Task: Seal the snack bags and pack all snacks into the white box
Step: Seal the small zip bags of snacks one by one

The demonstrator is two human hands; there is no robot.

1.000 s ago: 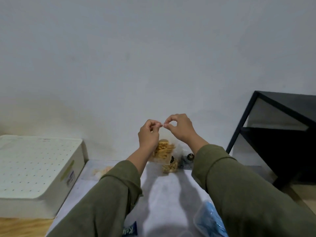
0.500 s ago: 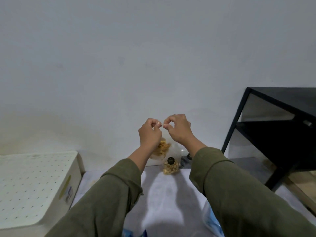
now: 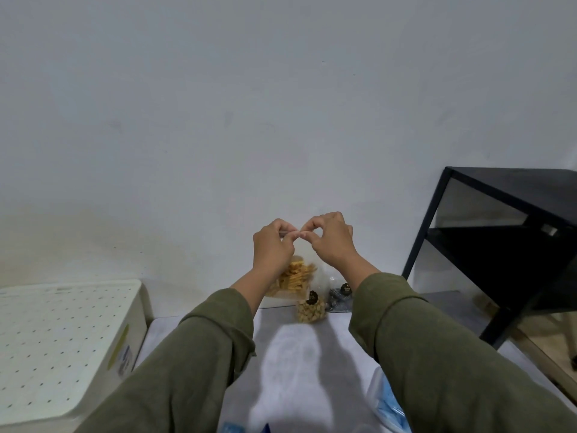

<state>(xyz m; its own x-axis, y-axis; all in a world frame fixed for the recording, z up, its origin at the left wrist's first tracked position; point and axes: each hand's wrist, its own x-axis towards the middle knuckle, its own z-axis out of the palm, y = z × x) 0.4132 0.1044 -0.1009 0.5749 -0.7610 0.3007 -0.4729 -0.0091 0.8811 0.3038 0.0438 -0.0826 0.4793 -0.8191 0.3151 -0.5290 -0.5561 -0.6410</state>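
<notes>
A clear snack bag (image 3: 296,278) of yellow chips hangs in the air before the wall, held at its top edge. My left hand (image 3: 272,246) pinches that edge on the left and my right hand (image 3: 330,242) pinches it on the right, fingertips almost touching. Below them, on the white cloth (image 3: 299,364), stand a small bag of tan nuggets (image 3: 310,310) and a small dark-striped bag (image 3: 340,296). The white box (image 3: 62,345), with a dotted lid on it, sits at the left.
A black metal shelf frame (image 3: 499,245) stands at the right, close to my right sleeve. A blue plastic packet (image 3: 390,407) lies at the bottom right of the cloth, and a blue scrap (image 3: 232,428) shows at the bottom edge. The plain wall is directly behind.
My view has tilted and shifted, so the box slid lower left and the shelf moved up. Both hands stay pinched on the bag's top, with the fingertips a little closer together.
</notes>
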